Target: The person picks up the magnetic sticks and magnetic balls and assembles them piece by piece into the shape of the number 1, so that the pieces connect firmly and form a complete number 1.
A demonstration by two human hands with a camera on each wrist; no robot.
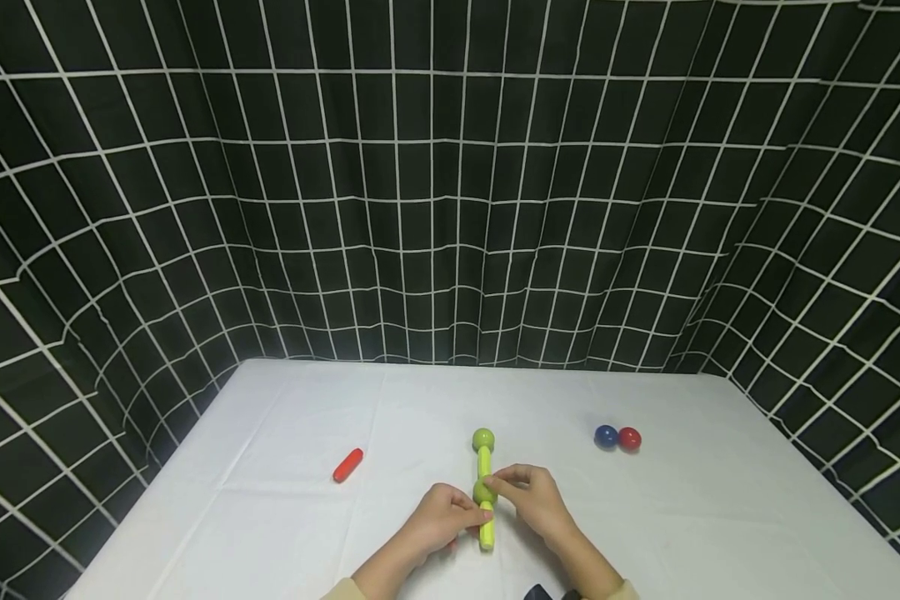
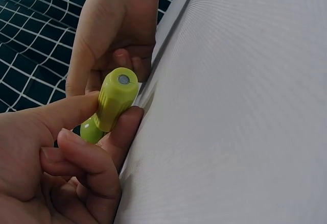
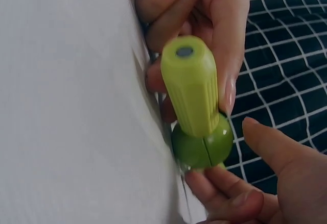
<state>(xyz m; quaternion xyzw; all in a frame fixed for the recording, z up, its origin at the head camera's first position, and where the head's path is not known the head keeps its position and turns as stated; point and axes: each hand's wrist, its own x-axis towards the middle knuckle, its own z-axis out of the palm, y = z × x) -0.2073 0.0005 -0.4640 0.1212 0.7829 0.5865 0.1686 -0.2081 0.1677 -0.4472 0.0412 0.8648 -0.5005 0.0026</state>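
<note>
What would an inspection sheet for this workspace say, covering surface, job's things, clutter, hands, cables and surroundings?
Surface: white-covered table, faint creases.
Job's things: far green ball, far yellow-green rod, near green ball and near yellow-green rod in one line; grey disc in the near rod's free end.
Clutter: red rod at left; blue ball and red ball side by side at right; red item mostly hidden by the left hand; unidentified dark item at the bottom edge.
Hands: left pinches the near rod; right hand is at the near ball, grip unclear.
Cables: nothing seen.
Surroundings: black curtain with white grid.
</note>
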